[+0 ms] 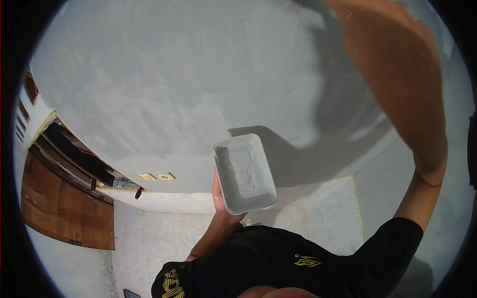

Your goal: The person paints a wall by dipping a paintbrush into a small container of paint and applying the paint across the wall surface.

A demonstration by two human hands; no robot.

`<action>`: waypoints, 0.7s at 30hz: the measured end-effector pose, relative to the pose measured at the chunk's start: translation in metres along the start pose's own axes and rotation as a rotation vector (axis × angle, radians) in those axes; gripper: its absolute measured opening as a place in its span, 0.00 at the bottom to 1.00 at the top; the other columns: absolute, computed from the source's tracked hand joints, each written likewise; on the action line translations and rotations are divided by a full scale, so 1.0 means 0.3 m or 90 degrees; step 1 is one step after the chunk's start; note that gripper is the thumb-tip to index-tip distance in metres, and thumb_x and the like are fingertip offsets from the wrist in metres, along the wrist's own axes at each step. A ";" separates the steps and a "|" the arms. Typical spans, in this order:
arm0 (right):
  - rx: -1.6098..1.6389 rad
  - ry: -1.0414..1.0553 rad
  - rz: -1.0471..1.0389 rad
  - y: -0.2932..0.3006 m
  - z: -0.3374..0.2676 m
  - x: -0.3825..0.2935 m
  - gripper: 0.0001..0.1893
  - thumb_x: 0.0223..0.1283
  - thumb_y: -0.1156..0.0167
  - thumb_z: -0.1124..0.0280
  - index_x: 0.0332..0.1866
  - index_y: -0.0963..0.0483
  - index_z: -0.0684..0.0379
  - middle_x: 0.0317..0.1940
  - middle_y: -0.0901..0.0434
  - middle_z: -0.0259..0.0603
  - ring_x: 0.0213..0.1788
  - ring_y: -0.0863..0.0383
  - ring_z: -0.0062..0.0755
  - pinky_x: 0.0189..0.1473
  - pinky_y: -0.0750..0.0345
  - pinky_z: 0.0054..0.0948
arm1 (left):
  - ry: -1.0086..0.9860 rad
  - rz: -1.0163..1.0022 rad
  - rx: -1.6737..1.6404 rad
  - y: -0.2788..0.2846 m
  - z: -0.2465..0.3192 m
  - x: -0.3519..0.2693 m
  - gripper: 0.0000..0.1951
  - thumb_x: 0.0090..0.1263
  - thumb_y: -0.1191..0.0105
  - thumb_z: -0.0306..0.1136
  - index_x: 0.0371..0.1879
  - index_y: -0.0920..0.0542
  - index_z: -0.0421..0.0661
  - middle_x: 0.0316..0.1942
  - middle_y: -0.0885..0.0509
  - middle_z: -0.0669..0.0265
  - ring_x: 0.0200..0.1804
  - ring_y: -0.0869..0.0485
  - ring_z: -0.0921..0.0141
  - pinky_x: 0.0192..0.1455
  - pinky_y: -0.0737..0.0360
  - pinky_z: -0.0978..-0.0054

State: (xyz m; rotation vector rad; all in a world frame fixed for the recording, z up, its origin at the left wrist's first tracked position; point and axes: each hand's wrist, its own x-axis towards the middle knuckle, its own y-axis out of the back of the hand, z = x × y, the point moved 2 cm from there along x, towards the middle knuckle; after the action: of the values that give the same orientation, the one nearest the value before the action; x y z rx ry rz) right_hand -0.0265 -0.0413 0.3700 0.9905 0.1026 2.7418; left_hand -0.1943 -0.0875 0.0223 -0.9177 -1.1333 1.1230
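Note:
My left hand [219,199] holds a rectangular tray [246,175] from beneath and along its left side. Most of the fingers are hidden behind it. Grey paint coats the inside of the tray, with smeared streaks on the bottom. Its open face is turned up toward me, close to the grey wall [179,85]. My right arm [395,67] reaches high along the right side, and the hand lies beyond the top of the picture. Paler, uneven patches show on the wall, and the arm and tray cast shadows on it.
Two wall plates [155,176] with yellow tape sit low on the wall. At left are a doorway [74,149] edged in yellow and a brown wooden door [67,208]. A red-and-black handle [138,193] sticks out near the doorway. Pale tiles [152,234] cover the floor; a wall corner stands at right.

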 end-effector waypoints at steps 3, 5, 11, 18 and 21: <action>-0.035 -0.018 0.019 0.017 0.013 0.010 0.17 0.64 0.36 0.72 0.58 0.20 0.55 0.38 0.21 0.35 0.27 0.17 0.29 0.24 0.23 0.29 | 0.013 0.002 -0.026 0.002 -0.001 0.001 0.32 0.85 0.73 0.59 0.78 0.36 0.53 0.71 0.27 0.61 0.68 0.22 0.59 0.69 0.21 0.50; -0.039 -0.019 0.017 0.012 -0.020 -0.005 0.17 0.64 0.36 0.72 0.57 0.19 0.56 0.37 0.21 0.35 0.26 0.18 0.28 0.22 0.24 0.28 | 0.009 -0.008 -0.017 -0.001 -0.002 0.004 0.32 0.86 0.73 0.59 0.78 0.37 0.53 0.71 0.27 0.60 0.69 0.22 0.59 0.69 0.21 0.50; -0.046 0.068 -0.125 -0.046 -0.239 -0.150 0.16 0.62 0.34 0.74 0.56 0.20 0.60 0.32 0.25 0.32 0.21 0.22 0.20 0.16 0.30 0.24 | 0.007 -0.014 0.009 -0.013 0.005 0.013 0.32 0.85 0.72 0.58 0.78 0.37 0.51 0.71 0.27 0.58 0.69 0.23 0.56 0.69 0.22 0.47; 0.118 0.182 -0.187 -0.036 -0.184 -0.145 0.09 0.45 0.33 0.77 0.34 0.22 0.58 0.27 0.28 0.32 0.19 0.24 0.19 0.15 0.34 0.23 | 0.004 -0.015 0.013 -0.016 0.006 0.001 0.33 0.86 0.76 0.59 0.80 0.39 0.52 0.73 0.29 0.58 0.70 0.24 0.58 0.70 0.21 0.49; 0.043 0.102 -0.093 0.010 -0.110 -0.050 0.20 0.55 0.34 0.77 0.54 0.23 0.61 0.34 0.24 0.35 0.20 0.22 0.21 0.17 0.30 0.24 | -0.014 -0.008 0.052 -0.012 0.003 -0.003 0.33 0.85 0.74 0.61 0.79 0.38 0.52 0.72 0.29 0.58 0.70 0.24 0.57 0.70 0.22 0.48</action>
State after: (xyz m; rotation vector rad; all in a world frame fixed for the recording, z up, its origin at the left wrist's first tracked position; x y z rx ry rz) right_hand -0.0370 -0.0473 0.3356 0.7458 0.2834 2.6936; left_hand -0.1944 -0.0892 0.0257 -0.8357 -1.1014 1.1623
